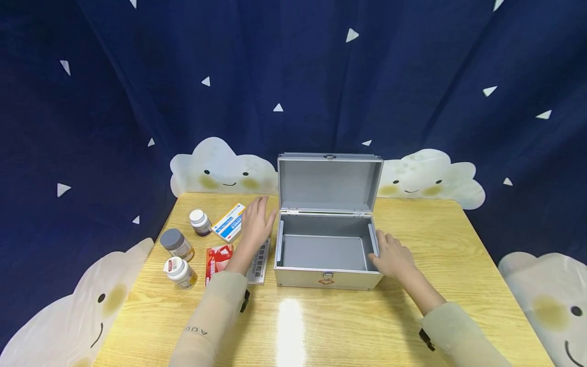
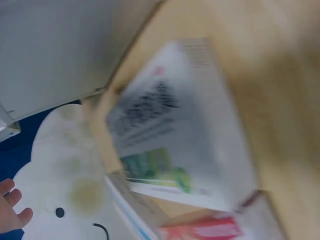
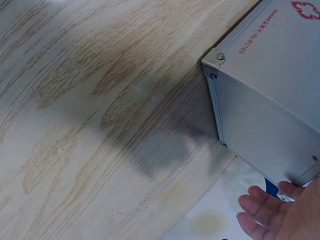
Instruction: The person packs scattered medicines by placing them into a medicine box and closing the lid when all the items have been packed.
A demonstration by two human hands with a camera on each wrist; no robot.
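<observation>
A silver metal first-aid box [image 1: 327, 278] stands on the table with its lid [image 1: 329, 186] raised. My right hand [image 1: 394, 257] holds its right wall, thumb over the rim and other fingers outside; the right wrist view hides the thumb. Left of the box, my left hand [image 1: 256, 224] hovers with extended fingers and nothing in its grasp. Beneath and around it lie a blue-and-white medicine box [image 1: 229, 223], a red medicine box [image 1: 217, 260] and a grey-white medicine box [image 2: 165, 130], the last partly covered by the forearm in the head view.
Along the table's left side stand a small white-capped bottle [image 1: 200, 223], a grey-capped bottle [image 1: 177, 244] and another white-capped bottle [image 1: 181, 272]. Behind the table [image 1: 426, 229] hangs a dark blue curtain [image 1: 316, 76] with white clouds.
</observation>
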